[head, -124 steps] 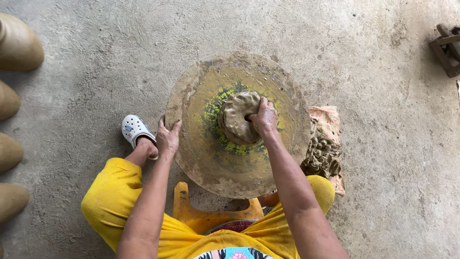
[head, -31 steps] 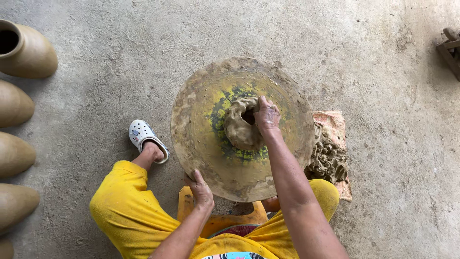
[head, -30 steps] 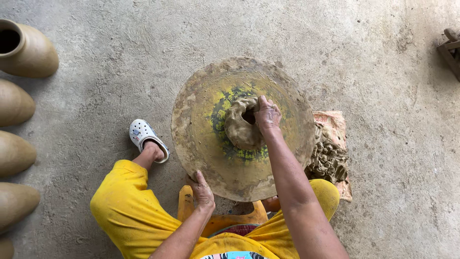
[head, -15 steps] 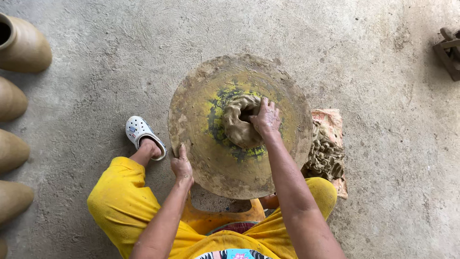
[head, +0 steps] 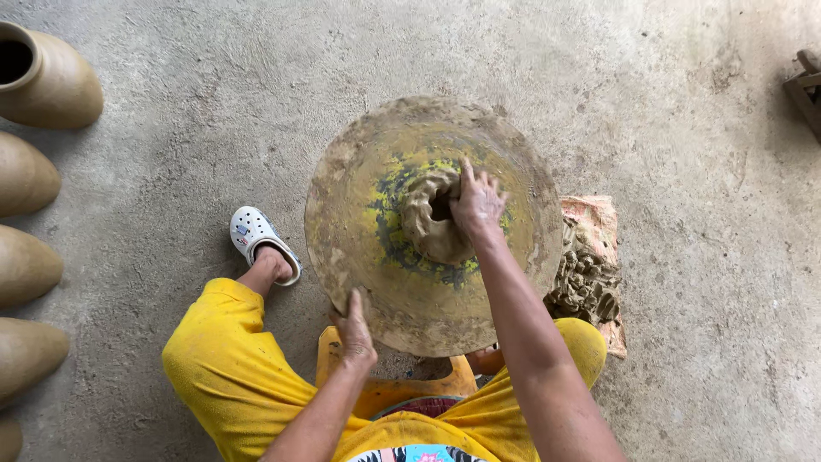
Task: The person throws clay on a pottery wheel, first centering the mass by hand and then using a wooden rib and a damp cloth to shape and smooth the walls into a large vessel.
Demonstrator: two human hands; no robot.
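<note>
R hand [head: 477, 204] fingers clenched into clay lump [head: 432, 216] at wheel [head: 359, 248] centre. L hand [head: 355, 329] released, palm on near rim. Best: steady pressure, wheel turned evenly.

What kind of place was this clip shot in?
Most likely a small pottery workshop. A clay lump sits on a round wheel under the right hand, unfired pots line the concrete floor, and a clay heap lies beside the wheel.

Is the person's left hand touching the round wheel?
Touching. The head view shows the left hand resting flat on the near rim of the wheel.
</note>
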